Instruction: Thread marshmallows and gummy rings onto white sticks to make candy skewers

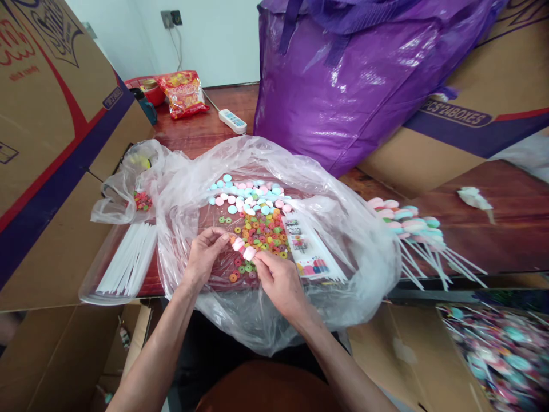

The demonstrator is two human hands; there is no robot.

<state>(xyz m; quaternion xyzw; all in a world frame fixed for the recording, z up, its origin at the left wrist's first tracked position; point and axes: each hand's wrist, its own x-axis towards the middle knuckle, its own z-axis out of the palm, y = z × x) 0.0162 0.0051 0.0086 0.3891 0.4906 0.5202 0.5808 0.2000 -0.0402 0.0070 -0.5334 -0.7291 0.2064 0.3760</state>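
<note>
Between my two hands is a candy skewer (243, 248) with pink and white marshmallow pieces and an orange gummy ring at its left end. My left hand (205, 254) pinches the orange-ring end. The fingers of my right hand (281, 280) close on the other end, by the last pink piece; any stick there is hidden. Just beyond lie loose gummy rings (263, 232) in several colours. Farther back are pink, white and blue marshmallow discs (246, 194). All of these lie inside a large clear plastic bag (373, 252) spread open on the table.
White sticks (127, 260) fill a clear tray at left. Printed sleeves (311, 246) lie right of the rings. Finished-looking candy skewers (414, 226) are piled at right; a box of wrapped ones (506, 349) stands below. A purple bag (343, 80) and cartons (51, 143) stand around the table.
</note>
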